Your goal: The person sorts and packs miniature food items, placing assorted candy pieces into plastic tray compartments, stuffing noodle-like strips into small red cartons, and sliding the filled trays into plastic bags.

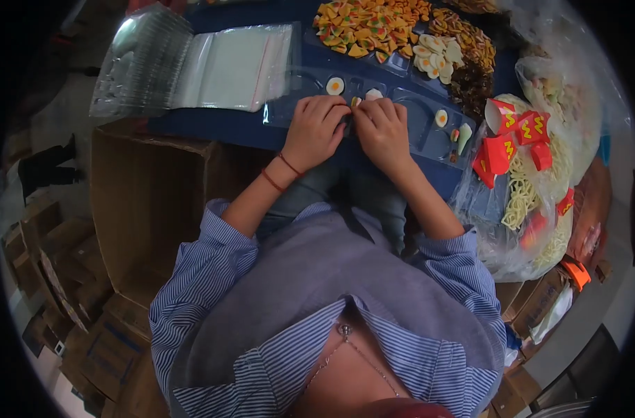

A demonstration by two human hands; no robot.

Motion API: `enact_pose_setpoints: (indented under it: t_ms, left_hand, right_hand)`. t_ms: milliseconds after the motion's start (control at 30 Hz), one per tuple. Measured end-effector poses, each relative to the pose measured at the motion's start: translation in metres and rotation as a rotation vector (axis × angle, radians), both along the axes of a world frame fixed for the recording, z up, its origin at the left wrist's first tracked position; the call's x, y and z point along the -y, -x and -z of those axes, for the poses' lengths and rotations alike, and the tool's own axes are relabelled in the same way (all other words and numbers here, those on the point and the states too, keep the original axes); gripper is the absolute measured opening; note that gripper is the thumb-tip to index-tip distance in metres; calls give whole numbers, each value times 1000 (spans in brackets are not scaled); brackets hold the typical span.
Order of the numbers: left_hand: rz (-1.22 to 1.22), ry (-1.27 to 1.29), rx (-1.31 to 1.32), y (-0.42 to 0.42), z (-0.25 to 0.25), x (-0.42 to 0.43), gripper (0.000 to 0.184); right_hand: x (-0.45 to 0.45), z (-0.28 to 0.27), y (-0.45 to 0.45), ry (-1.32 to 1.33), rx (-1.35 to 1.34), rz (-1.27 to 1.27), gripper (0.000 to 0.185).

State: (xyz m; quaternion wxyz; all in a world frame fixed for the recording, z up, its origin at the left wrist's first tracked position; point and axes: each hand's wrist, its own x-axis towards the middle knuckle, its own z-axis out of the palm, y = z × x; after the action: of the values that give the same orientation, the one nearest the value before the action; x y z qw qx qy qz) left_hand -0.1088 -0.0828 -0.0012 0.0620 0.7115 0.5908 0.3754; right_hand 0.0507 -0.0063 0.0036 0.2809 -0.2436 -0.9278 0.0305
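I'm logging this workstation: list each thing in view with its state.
Left hand, fingers bent, grip unclear
Right hand, fingers bent, grip unclear
Clear tray, holding small pieces
Egg piece by the left hand, yolk up
Clear bags, flat, overlapping
Cardboard box, open
Red cartons, jumbled
Orange pieces, heaped
Pale strips, tangled

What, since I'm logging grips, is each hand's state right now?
Left hand: fingers curled; whether it holds anything can't be told.
Right hand: fingers curled, a small piece by its fingertips; whether gripped can't be told.
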Motion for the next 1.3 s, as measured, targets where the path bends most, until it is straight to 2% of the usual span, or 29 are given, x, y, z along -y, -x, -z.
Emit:
enact_pose_setpoints:
  t_ms: [67, 133, 167, 233, 300, 367, 400, 467, 600, 667, 700, 767, 800, 867, 967, 1100, 1200, 1300]
  left_hand:
    - [-8, 23, -47, -2, -3, -2, 32]
    - [10, 25, -97, -2, -5, -6, 35]
    - [14, 46, -145, -2, -6, -7, 37]
    - [39, 53, -181, 0, -7, -8, 39]
    - [66, 71, -225, -1, -7, -8, 41]
    - [84, 42, -247, 0, -9, -11, 37]
    - [91, 38, -262, 2, -13, -15, 37]
    - [164, 105, -204, 7, -20, -26, 31]
    - [66, 37, -123, 32, -44, -115, 21]
    - [-18, 48, -171, 48, -33, -188, 16]
    - [-54, 28, -221, 53, -23, -223, 14]
    - [-119, 133, -326, 47, -2, -271, 23]
    - [-116, 130, -326, 47, -1, -272, 23]
    - [-69, 126, -335, 49, 2, -276, 22]
    - [-8, 127, -356, 51, 0, -278, 20]
    - [48, 109, -395, 56, -5, -277, 18]
    - [81, 85, -422, 61, -11, -278, 17]
    - [34, 210, -320, 68, -10, -278, 19]
  right_hand:
    - [1, -10, 1, -35, 44, 40, 18]
    - [-2, -26, -1, 293, 7, 4, 11]
    - [-14, -32, -3, 282, 2, 11, 11]
    - [-60, -41, -11, 403, -246, 18, 8]
    - [-125, -43, -15, 252, -332, 163, 10]
    - [-197, -22, -10, 214, -34, 289, 14]
    - [-219, -9, -5, 212, -50, 295, 14]
    - [-250, 13, 3, -14, 184, 208, 17]
    - [-267, 12, 3, 150, 316, 179, 22]
    - [-257, -2, -4, 413, 82, 236, 23]
    - [-251, -9, -7, 413, 80, 242, 23]
    - [-243, -20, -10, 854, -375, 215, 22]
    - [-248, -18, -16, 852, -377, 217, 22]
    - [-253, -12, -32, 1405, -749, 104, 28]
    - [-241, -11, -38, 1564, -827, -13, 29]
    - [-216, -18, -14, 1535, -812, -50, 29]
    - [-206, -29, -1, 1540, -945, -32, 29]
    - [-198, -29, 6, 1491, -948, 12, 29]
